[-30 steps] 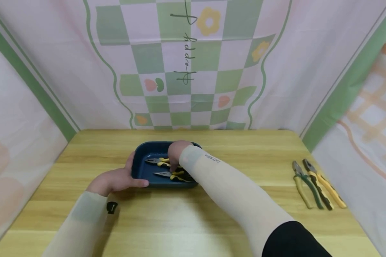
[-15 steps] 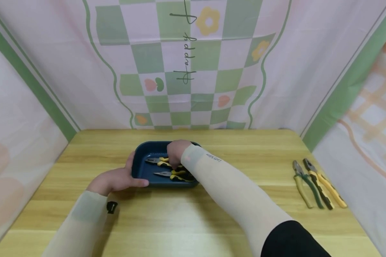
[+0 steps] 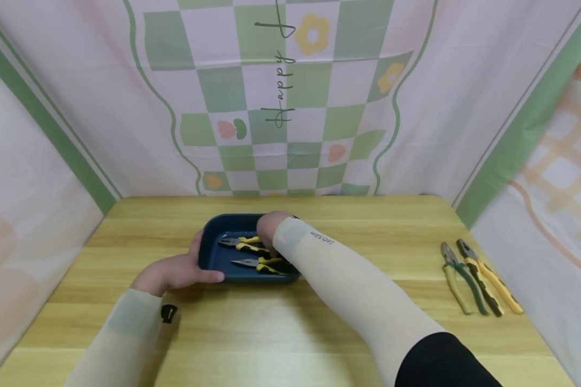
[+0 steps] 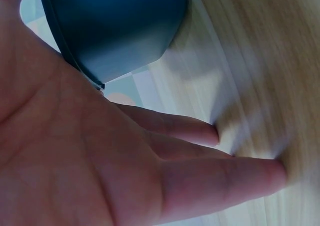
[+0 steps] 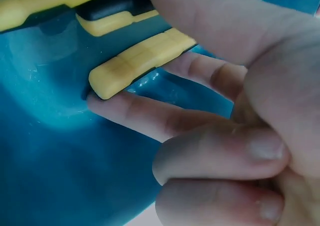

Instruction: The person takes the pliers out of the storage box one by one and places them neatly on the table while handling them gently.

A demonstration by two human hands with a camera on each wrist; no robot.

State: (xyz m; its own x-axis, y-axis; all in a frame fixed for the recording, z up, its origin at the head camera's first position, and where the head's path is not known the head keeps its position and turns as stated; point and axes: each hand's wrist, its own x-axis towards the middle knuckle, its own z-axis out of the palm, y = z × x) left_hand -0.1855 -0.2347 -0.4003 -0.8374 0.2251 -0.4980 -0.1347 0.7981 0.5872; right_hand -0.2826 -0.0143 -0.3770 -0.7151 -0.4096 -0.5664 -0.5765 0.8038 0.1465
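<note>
A dark blue tray (image 3: 214, 262) holds pliers with yellow-and-black handles. My left hand (image 3: 171, 273) lies at its left end, thumb along the near rim. In the left wrist view the fingers of this hand (image 4: 100, 146) are straight and meet the tabletop beside the tray wall (image 4: 115, 30). Inside the tray my right hand (image 3: 269, 224) pinches the handles of the farther pliers (image 3: 229, 242). The right wrist view shows its thumb on one handle and two fingers against the other yellow handle (image 5: 140, 58). Nearer lie needle-nose pliers (image 3: 246, 262), their handle ends behind my right arm.
On the right of the wooden table (image 3: 358, 215) two more tools lie side by side: pliers with green handles (image 3: 472, 287) and pliers with yellow-and-black handles (image 3: 479, 282). A patterned curtain (image 3: 266, 97) stands behind the table edge. A small black object (image 3: 168, 313) sits by my left wrist.
My right hand has shifted slightly right over the tray, uncovering more of the farther pliers' handles. Its fingertips show less now. The left hand and the tray look unmoved.
</note>
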